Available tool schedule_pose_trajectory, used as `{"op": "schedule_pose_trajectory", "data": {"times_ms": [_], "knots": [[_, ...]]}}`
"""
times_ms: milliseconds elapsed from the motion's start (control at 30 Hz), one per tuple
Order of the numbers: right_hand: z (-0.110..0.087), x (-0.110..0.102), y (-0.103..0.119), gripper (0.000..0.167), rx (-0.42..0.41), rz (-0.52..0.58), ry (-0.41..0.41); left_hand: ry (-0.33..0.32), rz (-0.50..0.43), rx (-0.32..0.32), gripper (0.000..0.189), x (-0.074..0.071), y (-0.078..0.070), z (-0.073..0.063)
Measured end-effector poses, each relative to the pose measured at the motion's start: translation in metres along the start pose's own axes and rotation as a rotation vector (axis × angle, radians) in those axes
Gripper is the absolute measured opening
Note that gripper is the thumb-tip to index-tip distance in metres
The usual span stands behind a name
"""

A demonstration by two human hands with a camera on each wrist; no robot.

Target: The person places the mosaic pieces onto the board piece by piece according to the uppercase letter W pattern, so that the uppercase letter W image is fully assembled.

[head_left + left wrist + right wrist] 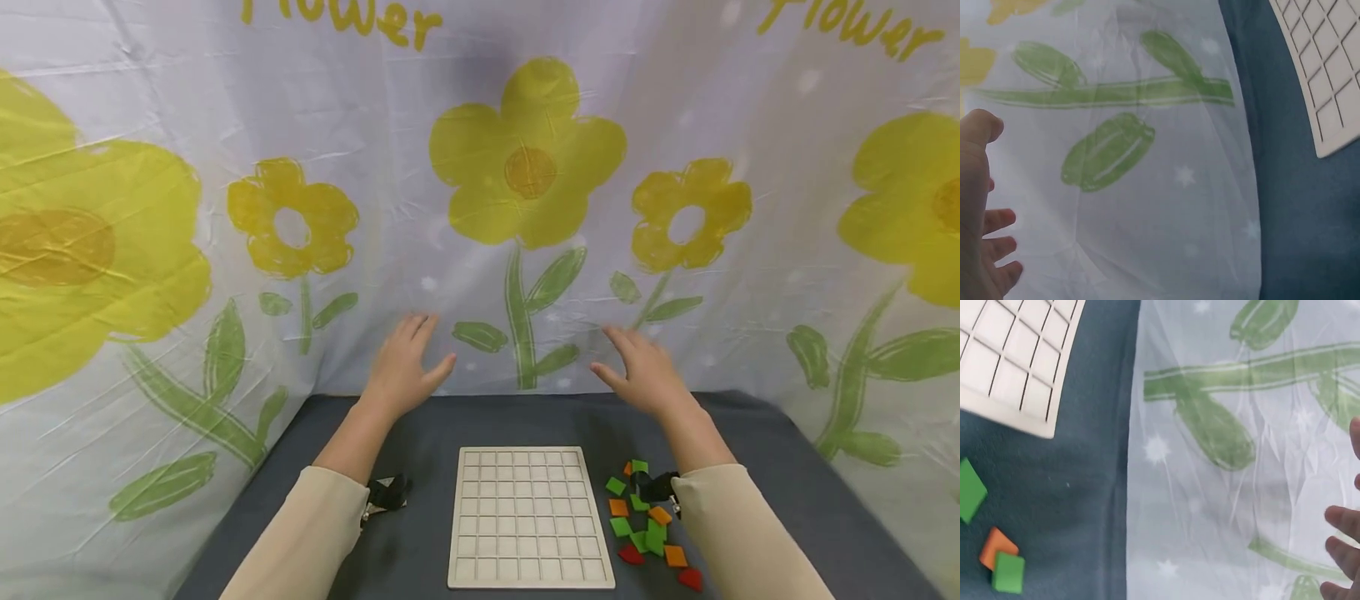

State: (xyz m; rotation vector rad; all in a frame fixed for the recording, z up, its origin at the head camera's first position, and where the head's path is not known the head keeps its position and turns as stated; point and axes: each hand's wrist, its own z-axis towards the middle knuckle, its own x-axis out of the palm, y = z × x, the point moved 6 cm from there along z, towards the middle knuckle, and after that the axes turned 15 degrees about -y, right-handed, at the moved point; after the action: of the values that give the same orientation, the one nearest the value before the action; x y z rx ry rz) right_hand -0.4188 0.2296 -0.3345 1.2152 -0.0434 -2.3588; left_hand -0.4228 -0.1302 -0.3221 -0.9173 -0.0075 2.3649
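Observation:
My left hand (pixel 401 371) is raised above the back of the table, its fingers spread and holding nothing. Opposite it, my right hand (pixel 643 368) is also in the air with extended fingers and nothing in it. Between and nearer than the hands lies a pale grid board (pixel 531 517) with rows of square recesses. To its right, below the right forearm, several small tiles are scattered: green tiles (pixel 620 526), orange tiles (pixel 676 556) and red pieces (pixel 691 578). Fingers of each hand show at the edge of its own wrist view, away from the board.
A dark cloth (pixel 420 533) covers the table. Behind and at both sides hangs a white curtain (pixel 397 250) printed with yellow flowers and green leaves. Black straps with metal parts (pixel 386 493) show at the wrists.

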Motion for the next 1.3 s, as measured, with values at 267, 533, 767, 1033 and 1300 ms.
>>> {"op": "schedule_pose_trajectory", "data": {"times_ms": [267,533,767,1033,1300], "knots": [[-0.024,0.007,-0.001,0.063,0.035,0.118,-0.047,0.054,-0.229,-0.001,0.07,-0.006,-0.01,-0.032],[-0.061,0.014,-0.001,0.053,0.127,0.197,0.016,0.16,-0.273,-0.065,0.07,0.003,-0.022,-0.087],[-0.093,0.021,-0.007,0.05,0.201,0.247,0.004,0.213,-0.342,-0.127,0.066,0.013,-0.027,-0.125],[-0.112,0.025,-0.019,0.047,0.251,0.261,0.03,0.252,-0.438,-0.162,0.062,0.025,-0.023,-0.156],[-0.117,0.029,-0.031,0.049,0.302,0.253,0.071,0.364,-0.549,-0.235,0.059,0.041,-0.016,-0.179]]}}
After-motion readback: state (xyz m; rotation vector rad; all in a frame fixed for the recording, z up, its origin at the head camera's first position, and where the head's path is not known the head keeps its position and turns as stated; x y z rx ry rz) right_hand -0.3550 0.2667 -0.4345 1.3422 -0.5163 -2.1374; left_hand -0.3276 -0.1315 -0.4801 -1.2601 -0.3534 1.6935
